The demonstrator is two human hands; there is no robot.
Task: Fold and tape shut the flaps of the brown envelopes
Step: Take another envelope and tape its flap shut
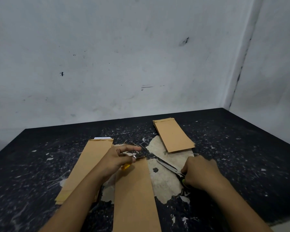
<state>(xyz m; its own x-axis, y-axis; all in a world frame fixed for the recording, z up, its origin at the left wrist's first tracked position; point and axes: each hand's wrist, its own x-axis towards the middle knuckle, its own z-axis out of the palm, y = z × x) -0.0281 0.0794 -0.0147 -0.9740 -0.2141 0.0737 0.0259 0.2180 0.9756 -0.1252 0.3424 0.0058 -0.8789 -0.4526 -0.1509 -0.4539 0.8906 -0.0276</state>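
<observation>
A brown envelope (134,195) lies lengthwise in front of me on the black table (40,164). My left hand (119,158) hovers over its far end and holds a yellow tape roll (125,166), pinching a clear strip of tape (138,156) between thumb and fingers. My right hand (199,171) grips the dark handles of a pair of scissors (167,166), whose blades point up-left toward the tape. A stack of brown envelopes (89,163) lies to the left under my left forearm. Another stack of envelopes (174,136) lies at the back right.
The table top is scratched and flecked white, with a large patch (164,181) where the coating has peeled to pale wood. Grey walls close the table at the back and right. White paper (102,138) peeks from the left stack's far end.
</observation>
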